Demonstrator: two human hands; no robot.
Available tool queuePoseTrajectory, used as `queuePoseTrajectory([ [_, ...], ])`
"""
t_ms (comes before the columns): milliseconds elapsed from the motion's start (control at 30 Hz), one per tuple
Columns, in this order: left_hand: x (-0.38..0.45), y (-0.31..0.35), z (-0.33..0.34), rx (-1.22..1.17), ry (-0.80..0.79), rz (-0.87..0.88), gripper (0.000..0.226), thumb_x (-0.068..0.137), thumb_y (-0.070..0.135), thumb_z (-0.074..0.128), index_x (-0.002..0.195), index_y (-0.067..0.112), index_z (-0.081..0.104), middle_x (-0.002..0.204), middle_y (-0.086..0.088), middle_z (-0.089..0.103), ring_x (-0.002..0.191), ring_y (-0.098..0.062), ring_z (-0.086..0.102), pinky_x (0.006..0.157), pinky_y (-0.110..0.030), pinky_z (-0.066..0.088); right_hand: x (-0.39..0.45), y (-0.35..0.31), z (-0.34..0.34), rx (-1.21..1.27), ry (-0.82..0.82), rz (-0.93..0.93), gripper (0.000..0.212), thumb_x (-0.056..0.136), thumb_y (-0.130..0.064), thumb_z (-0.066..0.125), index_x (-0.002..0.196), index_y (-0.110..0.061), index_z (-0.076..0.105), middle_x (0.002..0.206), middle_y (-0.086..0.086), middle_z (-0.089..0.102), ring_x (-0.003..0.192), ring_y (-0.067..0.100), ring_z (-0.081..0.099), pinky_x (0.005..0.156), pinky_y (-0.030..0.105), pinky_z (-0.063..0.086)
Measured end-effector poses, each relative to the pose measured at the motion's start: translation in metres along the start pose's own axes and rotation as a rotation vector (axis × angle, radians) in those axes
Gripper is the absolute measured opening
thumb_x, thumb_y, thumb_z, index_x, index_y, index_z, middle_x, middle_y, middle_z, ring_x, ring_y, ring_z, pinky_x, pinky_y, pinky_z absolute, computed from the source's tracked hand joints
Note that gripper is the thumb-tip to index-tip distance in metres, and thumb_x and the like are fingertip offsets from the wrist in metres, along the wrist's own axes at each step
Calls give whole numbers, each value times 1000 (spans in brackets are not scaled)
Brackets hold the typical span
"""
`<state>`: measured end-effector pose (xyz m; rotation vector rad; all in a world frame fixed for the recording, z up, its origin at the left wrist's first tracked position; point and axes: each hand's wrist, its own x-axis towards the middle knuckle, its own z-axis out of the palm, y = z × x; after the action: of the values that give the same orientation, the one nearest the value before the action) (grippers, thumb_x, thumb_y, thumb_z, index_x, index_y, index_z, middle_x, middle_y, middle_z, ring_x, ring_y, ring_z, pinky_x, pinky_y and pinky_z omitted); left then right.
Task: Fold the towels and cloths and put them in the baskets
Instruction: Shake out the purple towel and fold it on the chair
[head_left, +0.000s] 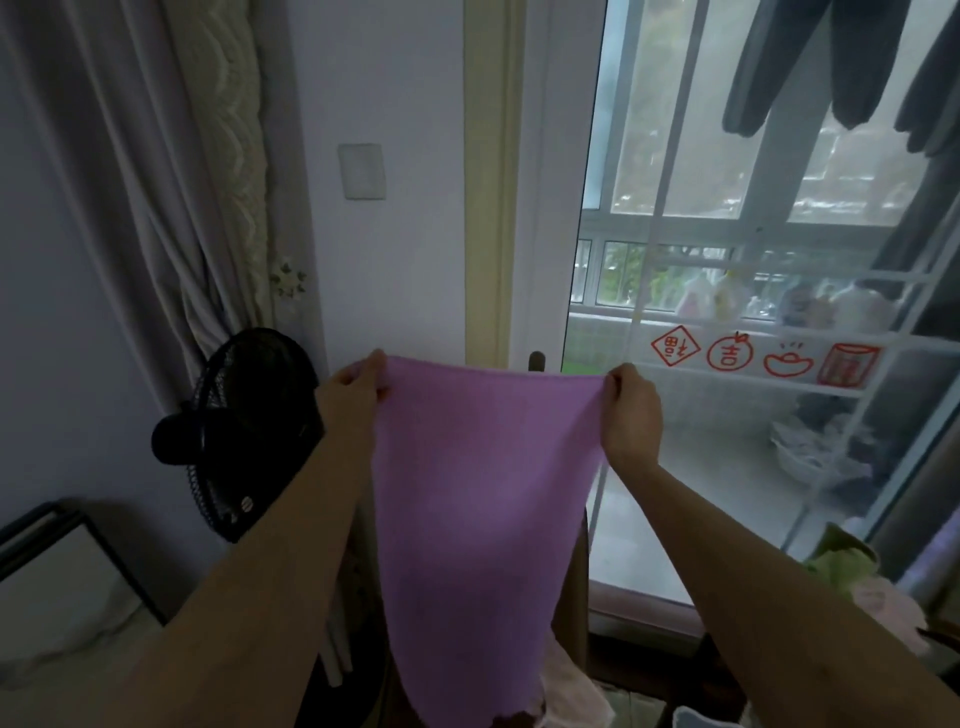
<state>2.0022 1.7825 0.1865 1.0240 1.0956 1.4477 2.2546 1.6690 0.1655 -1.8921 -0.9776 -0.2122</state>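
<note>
We stand in a room facing a glass balcony door, a black fan to the left. Nearest us the purple cloth hangs lengthwise, its long axis vertical, below both grips. Our left hand and right hand each pinch a top corner, level and equally near, so a fold would likely bring the two corners together.

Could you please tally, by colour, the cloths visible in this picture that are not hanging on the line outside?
Purple cloth, held up by the left hand and right hand: 1
Green cloth: 1
Pink cloth: 1
Total: 3
</note>
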Motion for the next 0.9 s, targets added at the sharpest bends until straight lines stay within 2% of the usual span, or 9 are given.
queuePoseTrajectory([
  [200, -36, 5, -47, -7, -9, -13, 20, 83, 27, 73, 76, 10, 65, 73, -2, 61, 70, -14, 57, 74, -31, 52, -44, -13, -33, -42, 34, -119, 20, 97, -8, 37, 89, -10, 55, 82, 4, 56, 72, 18, 52, 63, 30, 40],
  [333, -79, -11, -86, 16, -34, -89, 22, 84, 25, 72, 71, 12, 61, 74, -2, 58, 70, -14, 56, 81, -33, 52, -108, -5, -58, -104, 19, -140, 20, 97, -9, 37, 87, -9, 54, 81, 4, 54, 70, 19, 51, 62, 30, 38],
  [467, -126, -39, -131, 88, -42, -198, 26, 85, 22, 71, 65, 15, 56, 71, -1, 54, 67, -12, 52, 86, -37, 51, -184, 16, -76, -184, -67, -99, 20, 98, -13, 37, 88, -9, 53, 82, 6, 54, 70, 22, 49, 61, 29, 33],
  [500, -136, -48, -142, 120, -51, -226, 23, 85, 22, 71, 69, 13, 58, 74, -2, 55, 70, -14, 53, 88, -38, 51, -203, 21, -79, -195, -91, -83, 20, 98, -14, 37, 88, -9, 53, 82, 6, 53, 70, 22, 48, 61, 29, 31],
  [567, -157, -64, -162, 164, -61, -276, 15, 87, 19, 68, 90, 5, 65, 92, -9, 60, 85, -20, 55, 90, -36, 50, -237, 31, -83, -222, -149, -55, 19, 98, -15, 37, 89, -9, 53, 82, 7, 52, 71, 24, 47, 62, 30, 31],
  [633, -176, -82, -181, 193, -61, -335, 30, 90, 18, 65, 115, 2, 62, 109, -10, 59, 96, -22, 54, 86, -31, 47, -267, 44, -83, -252, -200, -31, 18, 97, -14, 39, 93, -7, 54, 82, 9, 52, 74, 29, 52, 62, 33, 35],
  [767, -202, -135, -220, 311, -72, -489, 43, 89, 29, 66, 121, 2, 59, 124, -11, 59, 112, -28, 56, 90, -31, 47, -321, 71, -82, -267, -257, 41, 20, 97, -12, 42, 101, -4, 60, 89, 18, 67, 83, 36, 62, 70, 39, 47],
  [900, -225, -182, -247, 415, -41, -638, 46, 90, 29, 64, 126, 2, 55, 129, -16, 55, 117, -32, 53, 93, -36, 45, -370, 96, -79, -185, -278, 141, 19, 97, -15, 48, 99, -6, 64, 91, 17, 69, 84, 34, 64, 70, 33, 44],
])
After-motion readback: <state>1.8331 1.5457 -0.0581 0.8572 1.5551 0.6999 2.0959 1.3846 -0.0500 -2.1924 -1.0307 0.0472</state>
